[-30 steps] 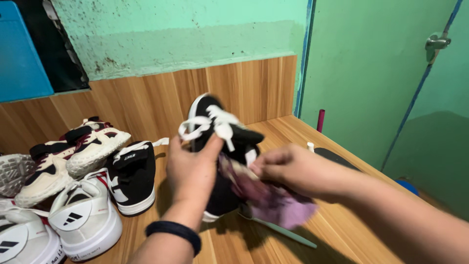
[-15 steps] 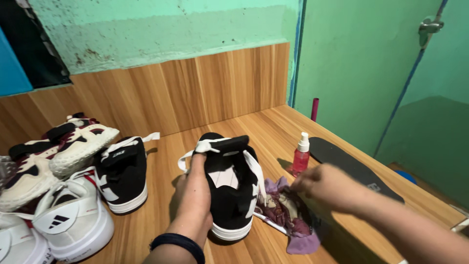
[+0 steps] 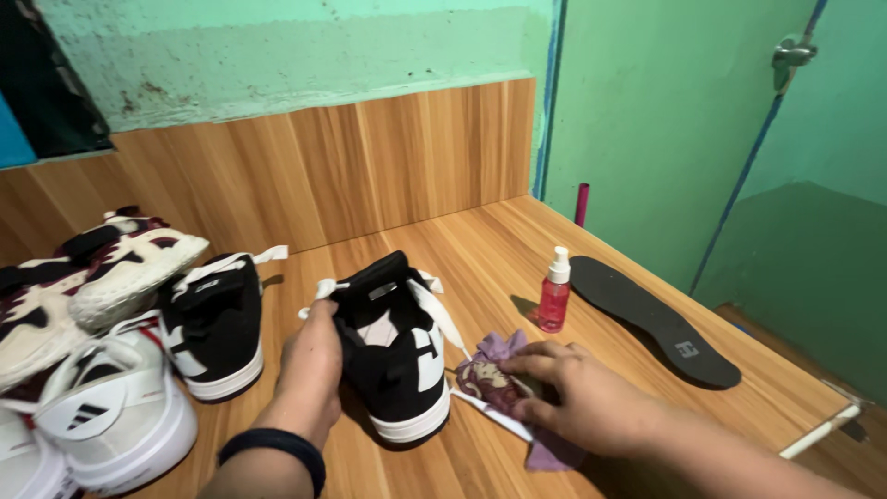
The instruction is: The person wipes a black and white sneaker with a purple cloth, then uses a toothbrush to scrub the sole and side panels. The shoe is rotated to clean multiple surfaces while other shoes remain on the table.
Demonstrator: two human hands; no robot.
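A black sneaker with white stripes and white laces stands upright on the wooden table. My left hand grips its left side near the opening; a dark band circles that wrist. My right hand presses flat on a crumpled purple cloth just right of the shoe's toe. A white strip lies under the cloth. A small pink spray bottle stands behind my right hand.
A matching black sneaker sits to the left, beside white sneakers and a white and maroon pair. A black insole lies at the right near the table edge. A red stick leans in the corner.
The shoe, held up a second ago, now rests on the table. My right hand has brought the cloth down and pressed it onto the tabletop beside the shoe.
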